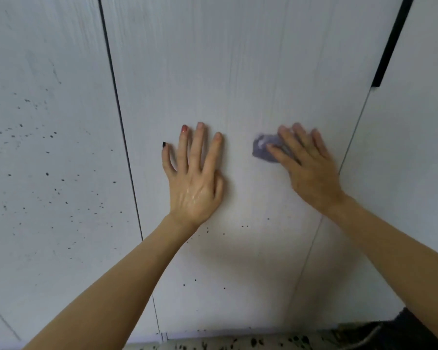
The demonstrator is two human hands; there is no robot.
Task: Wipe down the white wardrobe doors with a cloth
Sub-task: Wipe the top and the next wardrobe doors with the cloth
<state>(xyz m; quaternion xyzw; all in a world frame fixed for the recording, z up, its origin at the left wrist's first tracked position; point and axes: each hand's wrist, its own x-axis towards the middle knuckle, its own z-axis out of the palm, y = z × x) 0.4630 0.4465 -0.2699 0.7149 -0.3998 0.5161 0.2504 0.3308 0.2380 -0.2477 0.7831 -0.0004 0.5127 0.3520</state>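
Left hand [194,178]: fingers straight and spread apart, palm flat on the middle door [213,72] at frame centre, holding nothing; wet sheen on the back of the hand. Right hand [307,165]: fingers extended, slightly apart, pressing a small bluish-grey cloth [264,149] flat to the same door, right of centre; the cloth pokes out at the fingertips' left side, the rest is hidden under the hand, motion-blurred. Hands apart, bare panel between them. White doors fill the frame. Left door [48,147] is heavily peppered with dark specks; a few specks on the middle door below the hands. Dark seam [119,117] runs just left of the left hand. Black handle strip [390,46] at upper right, on the seam to the right door [415,147]. Speckled floor [213,346] along the bottom edge. Bare panel above both hands.
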